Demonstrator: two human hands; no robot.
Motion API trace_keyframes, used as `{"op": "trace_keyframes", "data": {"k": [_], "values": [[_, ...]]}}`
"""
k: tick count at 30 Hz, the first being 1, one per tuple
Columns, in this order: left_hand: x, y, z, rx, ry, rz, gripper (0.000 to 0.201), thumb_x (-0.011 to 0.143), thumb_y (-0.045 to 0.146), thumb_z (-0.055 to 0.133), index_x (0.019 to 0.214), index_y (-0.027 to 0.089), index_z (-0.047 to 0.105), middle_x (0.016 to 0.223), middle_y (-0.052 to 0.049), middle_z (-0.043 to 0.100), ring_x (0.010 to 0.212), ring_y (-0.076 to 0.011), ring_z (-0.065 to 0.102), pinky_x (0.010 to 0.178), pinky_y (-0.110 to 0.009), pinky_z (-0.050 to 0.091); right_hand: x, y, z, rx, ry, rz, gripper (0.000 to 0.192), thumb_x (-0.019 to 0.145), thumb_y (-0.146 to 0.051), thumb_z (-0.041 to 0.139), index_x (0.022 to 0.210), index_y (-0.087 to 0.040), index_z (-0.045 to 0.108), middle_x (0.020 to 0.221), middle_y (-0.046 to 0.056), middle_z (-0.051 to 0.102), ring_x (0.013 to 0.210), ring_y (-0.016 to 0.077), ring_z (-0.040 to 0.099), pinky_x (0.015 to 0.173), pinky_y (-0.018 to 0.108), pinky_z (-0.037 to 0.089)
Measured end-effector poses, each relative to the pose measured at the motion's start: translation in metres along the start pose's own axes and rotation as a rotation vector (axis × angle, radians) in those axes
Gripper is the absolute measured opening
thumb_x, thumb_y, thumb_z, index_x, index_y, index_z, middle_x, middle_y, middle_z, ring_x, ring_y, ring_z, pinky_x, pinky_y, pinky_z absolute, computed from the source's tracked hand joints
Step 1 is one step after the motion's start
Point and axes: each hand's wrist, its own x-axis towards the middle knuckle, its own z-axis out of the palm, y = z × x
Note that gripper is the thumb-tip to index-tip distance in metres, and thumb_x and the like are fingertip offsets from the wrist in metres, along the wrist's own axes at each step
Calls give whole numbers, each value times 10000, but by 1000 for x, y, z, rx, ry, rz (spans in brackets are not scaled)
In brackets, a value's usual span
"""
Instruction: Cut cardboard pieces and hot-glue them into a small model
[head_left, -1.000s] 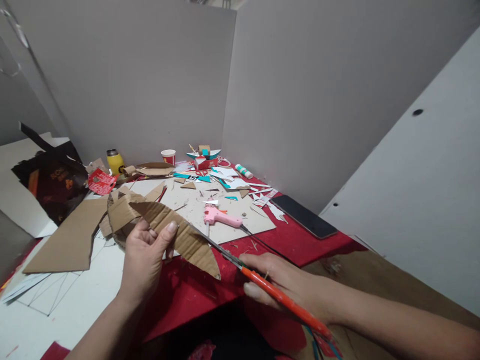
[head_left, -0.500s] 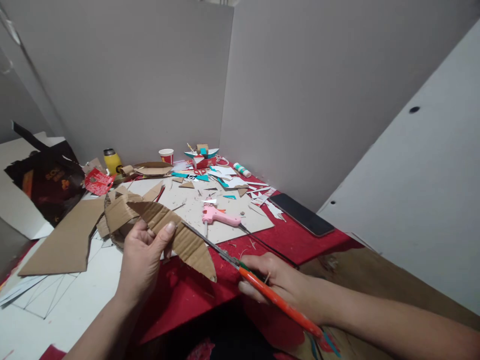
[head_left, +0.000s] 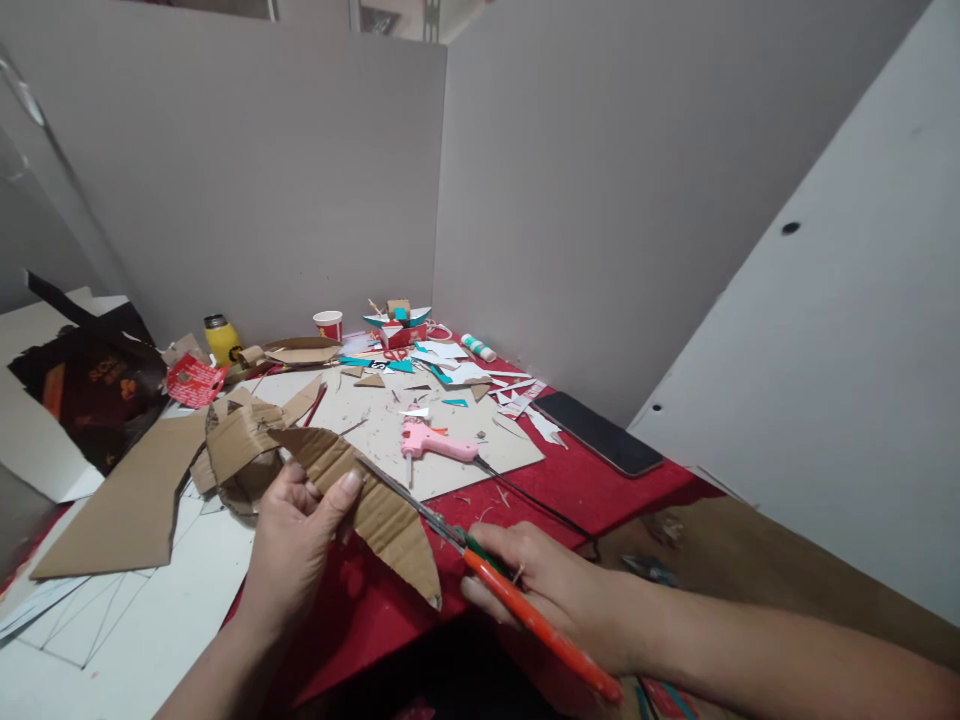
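Head view: the left hand [head_left: 296, 535] pinches a leaf-shaped cardboard strip [head_left: 367, 500], fingers [head_left: 346, 487] closed on its upper face. The right hand [head_left: 551, 590] grips orange-handled scissors [head_left: 487, 580], blades against the strip's edge just beside the left fingers. A pink glue gun [head_left: 435, 443] lies beyond on the tabletop [head_left: 577, 480].

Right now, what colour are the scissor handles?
Orange, on the scissors held in the right hand; head view.
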Motion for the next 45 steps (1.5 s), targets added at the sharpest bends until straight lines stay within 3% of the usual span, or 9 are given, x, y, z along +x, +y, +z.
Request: {"op": "trace_keyframes", "data": {"k": [7,11,14,19,23,27,36,41,45], "values": [[-3,3,5,-132,-18,-30,343,649,338,804,800,201,528,415,123,410,334,-44,335,339,-150,266,1,-2,1,-45,70,-21,363,891,-522,462,771,-179,460,642,-16,506,556,100,395,529,224,341],[-7,3,9,-174,-70,-76,375,635,341,812,885,182,583,495,79,526,381,-65,445,371,-165,360,2,-7,-1,-86,89,-33,363,884,-522,483,837,-167,537,656,1,542,574,114,432,556,233,367],[-8,2,9,-179,-88,-83,388,655,344,803,927,175,584,577,51,598,452,-74,515,418,-162,414,3,-6,1,-52,89,-23,363,875,-522,496,799,-169,525,625,-14,520,548,102,413,527,221,354],[-4,-3,4,-137,-152,-56,321,755,367,727,967,171,586,659,32,653,429,-65,495,408,-174,427,2,1,7,30,63,-21,349,868,-504,510,756,-176,473,589,-39,459,512,84,360,484,212,308],[3,-6,-4,-195,-132,1,263,812,348,677,1020,197,622,900,-11,709,693,-118,643,646,-223,529,1,1,8,9,49,-25,325,876,-478,500,757,-180,447,593,-48,424,522,83,326,485,211,292],[4,-8,-8,-163,-101,1,252,771,328,724,967,188,647,915,-17,717,874,-172,666,781,-263,529,1,-7,4,-76,69,-12,296,873,-455,515,776,-183,450,626,-38,455,543,89,337,512,215,302],[1,-6,-5,-199,-153,-71,199,771,319,726,874,176,634,748,20,685,672,-108,632,746,-249,535,2,-6,11,-21,88,14,300,872,-438,515,725,-192,425,569,-48,427,503,84,318,474,215,270],[-3,-10,-2,-203,-244,-147,231,774,320,718,915,152,643,751,-16,686,629,-131,631,563,-220,519,7,0,17,173,98,-35,355,867,-495,520,721,-178,459,582,-42,444,510,77,353,480,205,307],[0,-8,-2,-227,-178,-99,214,772,316,718,868,141,639,698,-2,664,564,-113,616,505,-199,512,10,7,17,406,182,-74,439,846,-587,505,714,-170,478,574,-43,428,499,76,389,459,196,332]]}}
